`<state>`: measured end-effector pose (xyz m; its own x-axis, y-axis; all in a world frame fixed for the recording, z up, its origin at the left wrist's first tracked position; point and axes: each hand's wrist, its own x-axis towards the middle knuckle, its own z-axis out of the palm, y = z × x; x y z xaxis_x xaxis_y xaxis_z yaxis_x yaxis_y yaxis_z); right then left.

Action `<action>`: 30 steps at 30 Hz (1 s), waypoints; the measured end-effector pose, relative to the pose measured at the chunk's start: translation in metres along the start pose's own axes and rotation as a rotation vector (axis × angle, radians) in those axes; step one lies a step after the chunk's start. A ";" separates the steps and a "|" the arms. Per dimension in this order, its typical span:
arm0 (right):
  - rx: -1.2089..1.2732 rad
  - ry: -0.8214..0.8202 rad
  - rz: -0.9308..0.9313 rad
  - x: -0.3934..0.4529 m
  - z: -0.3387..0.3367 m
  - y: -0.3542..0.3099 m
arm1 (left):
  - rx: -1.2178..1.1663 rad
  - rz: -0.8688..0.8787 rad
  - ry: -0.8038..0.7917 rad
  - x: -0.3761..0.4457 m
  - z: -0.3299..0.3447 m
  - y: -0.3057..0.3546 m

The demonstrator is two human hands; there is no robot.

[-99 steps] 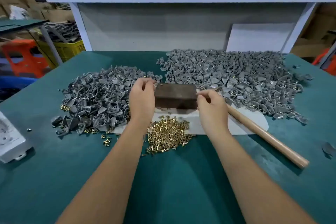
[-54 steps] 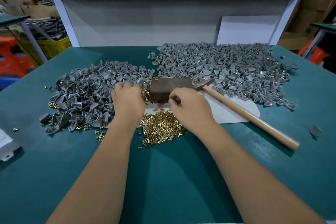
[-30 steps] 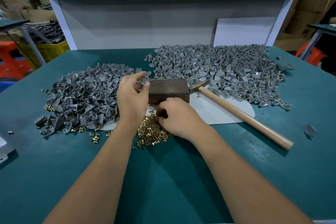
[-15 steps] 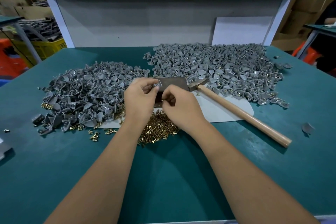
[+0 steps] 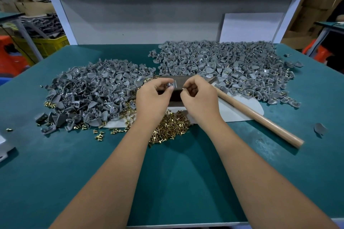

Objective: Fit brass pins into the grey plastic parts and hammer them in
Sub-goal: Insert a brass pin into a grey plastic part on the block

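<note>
left hand [image 5: 152, 96] pinches a small grey part [image 5: 170, 86] over the dark block [image 5: 177, 84], right hand [image 5: 200, 96] just beside it with fingertips curled on a pin [image 5: 183, 89] barely showing, loose pins [image 5: 171, 126] heaped under both wrists.

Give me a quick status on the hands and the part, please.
Left hand pinches a grey part. Right hand pinches a pin, barely visible. Hammer lies idle. Nothing in the way.
</note>
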<state>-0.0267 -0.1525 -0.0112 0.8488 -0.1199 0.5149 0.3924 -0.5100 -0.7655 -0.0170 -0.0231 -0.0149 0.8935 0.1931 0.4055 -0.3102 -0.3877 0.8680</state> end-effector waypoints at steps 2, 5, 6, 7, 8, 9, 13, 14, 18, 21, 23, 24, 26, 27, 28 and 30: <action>0.021 0.027 -0.009 -0.001 0.000 -0.002 | -0.013 0.010 -0.012 0.000 0.000 0.000; 0.040 0.076 -0.005 -0.002 -0.002 -0.003 | -0.015 0.024 -0.038 -0.001 0.001 0.000; 0.048 0.083 0.008 -0.001 -0.003 -0.003 | -0.011 0.030 -0.046 -0.001 0.001 0.000; 0.054 0.085 0.022 -0.001 -0.003 -0.003 | -0.006 0.037 -0.054 0.000 0.001 0.000; 0.057 0.084 0.034 -0.001 -0.004 -0.003 | -0.001 0.042 -0.060 0.000 0.002 0.000; 0.059 0.084 0.042 -0.001 -0.004 -0.002 | 0.004 0.048 -0.064 0.000 0.001 0.000; 0.097 0.109 0.067 0.001 -0.004 -0.001 | 0.006 0.060 -0.084 0.001 0.001 -0.001; 0.109 0.116 0.073 0.002 -0.004 -0.001 | 0.004 0.062 -0.091 0.001 0.000 -0.001; 0.164 0.132 0.103 0.006 -0.007 0.000 | -0.053 0.051 -0.123 0.000 -0.002 0.000; 0.184 0.120 0.100 0.009 -0.008 0.000 | -0.076 0.042 -0.130 0.000 -0.002 0.001; 0.166 0.106 0.099 0.014 -0.008 -0.001 | -0.091 0.035 -0.118 0.001 -0.002 0.003; 0.163 0.095 0.110 0.016 -0.008 -0.002 | -0.091 0.024 -0.118 0.004 -0.002 0.005; 0.152 0.056 0.127 0.024 -0.008 -0.002 | -0.060 -0.014 -0.134 0.015 -0.002 0.008; 0.136 0.029 0.130 0.029 -0.007 -0.002 | -0.037 -0.038 -0.148 0.021 -0.002 0.009; 0.121 0.006 0.130 0.033 -0.006 -0.002 | -0.017 -0.061 -0.163 0.027 -0.001 0.010; 0.115 -0.004 0.139 0.039 -0.006 -0.001 | -0.001 -0.089 -0.188 0.033 0.002 0.009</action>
<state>0.0043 -0.1615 0.0118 0.8990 -0.1784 0.3999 0.3092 -0.3880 -0.8682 0.0106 -0.0223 0.0056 0.9624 0.0547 0.2661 -0.2271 -0.3759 0.8984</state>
